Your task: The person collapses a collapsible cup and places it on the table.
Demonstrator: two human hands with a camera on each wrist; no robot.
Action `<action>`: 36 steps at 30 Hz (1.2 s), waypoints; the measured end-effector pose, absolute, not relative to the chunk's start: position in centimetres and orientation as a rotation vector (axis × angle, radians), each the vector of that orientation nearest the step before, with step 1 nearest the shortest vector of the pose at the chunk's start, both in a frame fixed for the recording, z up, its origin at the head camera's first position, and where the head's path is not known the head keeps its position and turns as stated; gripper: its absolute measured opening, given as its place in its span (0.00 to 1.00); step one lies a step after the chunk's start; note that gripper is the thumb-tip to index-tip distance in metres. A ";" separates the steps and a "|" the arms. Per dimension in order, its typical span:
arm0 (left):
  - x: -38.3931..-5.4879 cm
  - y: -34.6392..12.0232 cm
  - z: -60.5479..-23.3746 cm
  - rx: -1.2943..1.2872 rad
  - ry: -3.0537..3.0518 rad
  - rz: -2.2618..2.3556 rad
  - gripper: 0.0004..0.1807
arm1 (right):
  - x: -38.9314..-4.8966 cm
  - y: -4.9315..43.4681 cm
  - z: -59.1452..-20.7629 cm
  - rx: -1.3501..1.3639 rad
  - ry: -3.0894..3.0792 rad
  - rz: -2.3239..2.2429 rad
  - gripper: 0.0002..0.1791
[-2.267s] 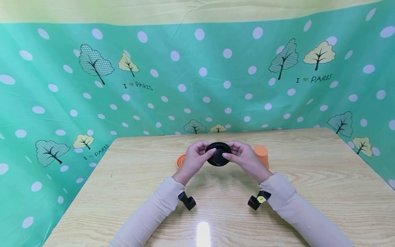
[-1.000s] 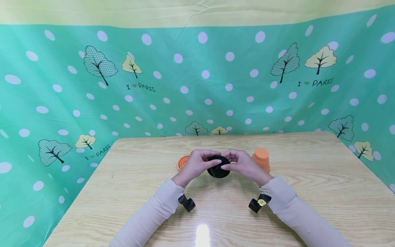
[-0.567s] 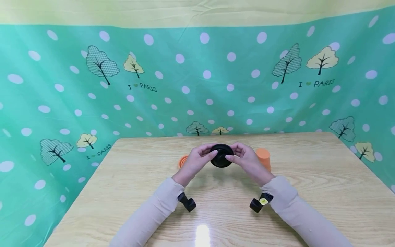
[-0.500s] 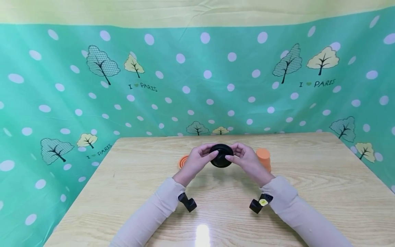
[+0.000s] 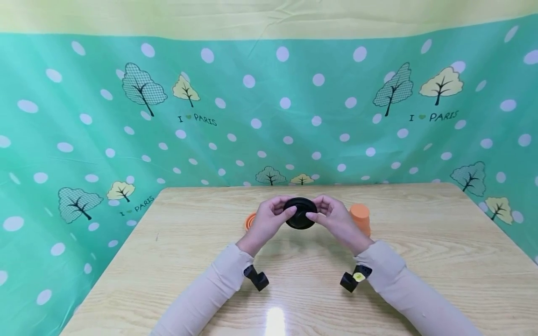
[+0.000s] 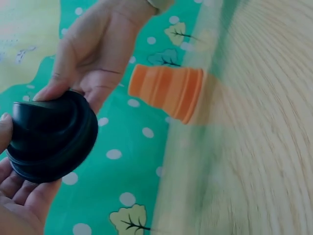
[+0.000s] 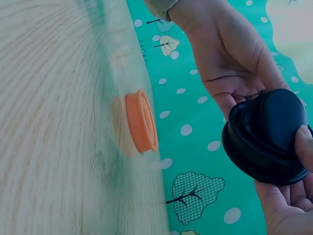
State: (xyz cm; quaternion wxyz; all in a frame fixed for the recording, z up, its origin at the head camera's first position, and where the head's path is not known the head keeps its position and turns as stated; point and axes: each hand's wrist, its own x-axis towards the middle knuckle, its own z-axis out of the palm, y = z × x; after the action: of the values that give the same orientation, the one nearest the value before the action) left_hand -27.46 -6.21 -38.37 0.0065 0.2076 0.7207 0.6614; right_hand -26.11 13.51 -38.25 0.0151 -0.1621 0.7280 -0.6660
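Flat orange cup: I have it lying on the counter (image 5: 197, 212), left of the work (image 5: 250, 221), its rings nested low. I judge this one as needing nothing in its folded form. Its right side is hidden behind the left hand.

Left hand: clamped on the black cup's left side (image 5: 267, 219), thumb on its face, fingertips behind the rim and out of my sight in the head view.

Black cup: held up off the counter (image 5: 300, 222), between the two hands and the two orange pieces. Wrist views show me a round end sitting tilted above the stepped rim. I judge the work as partway: neither flat like the left piece nor drawn out like the right. Whether it is being pressed in or pulled out, I cannot tell; the dark folds merge and the inside is hidden.

Right hand: clamped on the cup's right side (image 5: 338, 222), thumb on the face, fingers round behind; the right wrist view cuts this hand off at its edge.

Tall orange cup: standing narrow end up on the counter (image 5: 359, 212), fully stepped out, apparently untouched. Its lower left is hidden by the right hand.
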 end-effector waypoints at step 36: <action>-27.3 -6.6 -38.2 0.632 2.118 2.094 0.21 | -26.0 12.7 -38.0 -0.484 2.252 -2.183 0.22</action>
State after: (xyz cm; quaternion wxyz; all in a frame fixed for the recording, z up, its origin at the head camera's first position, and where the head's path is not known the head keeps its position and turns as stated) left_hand -27.29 -6.64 -38.16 0.0483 0.2074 0.6949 0.6869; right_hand -26.02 12.66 -37.99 -0.0158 -0.1524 0.7095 -0.6878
